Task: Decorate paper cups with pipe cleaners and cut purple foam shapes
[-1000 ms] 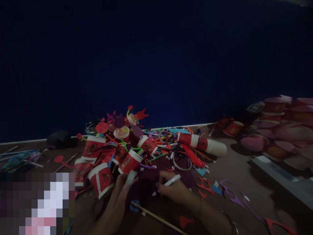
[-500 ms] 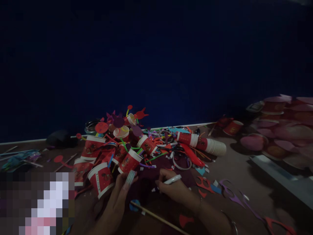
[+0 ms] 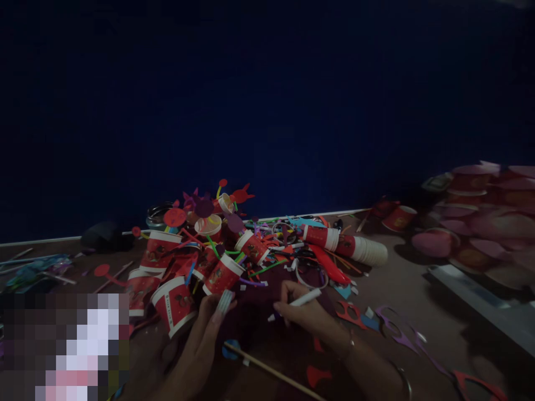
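Note:
My left hand (image 3: 204, 323) is closed on a small pale object with light stripes (image 3: 224, 301), whose kind I cannot make out. In my right hand (image 3: 307, 317) is a white marker (image 3: 308, 297), slanted with its tip down to the left. That tip is just above or on a dark purple sheet (image 3: 251, 312) between my hands; contact is hard to tell in this dim light. Close by my left hand lies a red paper cup (image 3: 174, 305) with a white rim. Below the sheet rests a thin wooden stick (image 3: 267, 367), one end over a blue paper piece (image 3: 231, 349).
Red cups with paper antennae pile up at left centre, and a stack of nested cups (image 3: 363, 250) lies on its side behind. Paper cutouts (image 3: 351, 315) and scraps are scattered to the right. A blurred heap of cups (image 3: 480, 223) stands at far right.
My right hand has shifted slightly right with the marker, and the marker's tip now shows. A red scrap is uncovered below my right wrist. My left hand has barely moved.

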